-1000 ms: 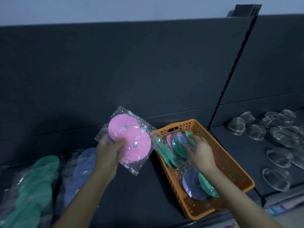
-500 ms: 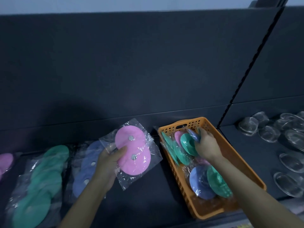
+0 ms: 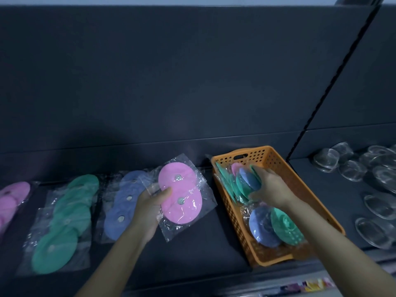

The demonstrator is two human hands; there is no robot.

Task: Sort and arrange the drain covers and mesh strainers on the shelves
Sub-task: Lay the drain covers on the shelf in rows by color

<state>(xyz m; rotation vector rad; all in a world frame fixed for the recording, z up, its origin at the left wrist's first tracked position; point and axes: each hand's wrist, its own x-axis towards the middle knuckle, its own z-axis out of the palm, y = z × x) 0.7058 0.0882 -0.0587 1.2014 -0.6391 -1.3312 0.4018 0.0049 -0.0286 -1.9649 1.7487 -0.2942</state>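
Observation:
My left hand point(image 3: 150, 205) grips a clear bag with two pink drain covers point(image 3: 181, 195) above the dark shelf, thumb on the lower disc. My right hand point(image 3: 271, 187) is inside the orange basket point(image 3: 285, 168) and grips a bunch of upright bagged covers, green and blue point(image 3: 246, 182). A blue cover and a green cover point(image 3: 276, 226) lie lower in the basket. On the shelf lie rows of bagged covers: blue point(image 3: 123, 205), green point(image 3: 64, 224) and pink point(image 3: 11, 198).
Several clear mesh strainers in wrapping point(image 3: 377, 189) lie on the right shelf section, past a black upright point(image 3: 334, 76). The dark back panel point(image 3: 171, 82) rises behind everything. The shelf's front edge point(image 3: 214, 286) runs below my arms.
My view has shifted left and down, so the pink row at far left shows. My left hand has lowered the pink bag toward the shelf. My right hand stays in the basket on the covers.

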